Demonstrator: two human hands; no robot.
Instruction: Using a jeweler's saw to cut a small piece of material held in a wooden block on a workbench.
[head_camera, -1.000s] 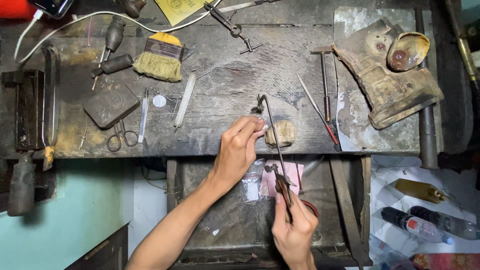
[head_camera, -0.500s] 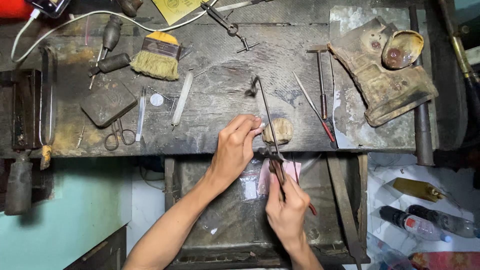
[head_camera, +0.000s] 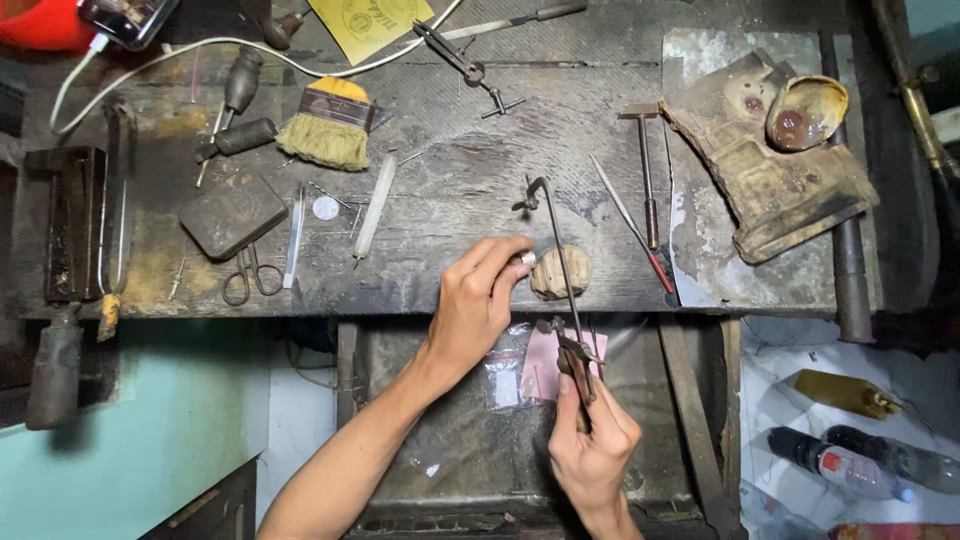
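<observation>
At the lower middle of the frame, your right hand (head_camera: 592, 450) is closed around the handle of a thin-framed saw (head_camera: 562, 268), whose frame runs up past the wooden peg (head_camera: 560, 272) at the bench (head_camera: 450, 190) edge to end above it. Your left hand (head_camera: 478, 300) sits just left of that peg, fingertips pinched on a small pale piece (head_camera: 527, 258) pressed against it. The piece is too small to tell whether any cut has been made in it, so by my reading the sawing is in hand rather than finished: the piece is braced and the saw is lined up beside it. Below your hands, a pink paper (head_camera: 552, 362) and a small clear bag (head_camera: 505, 375) lie in the drawer. The brush (head_camera: 325, 128), scissors (head_camera: 250, 278) and small hammer (head_camera: 645, 170) lie untouched on the bench.
</observation>
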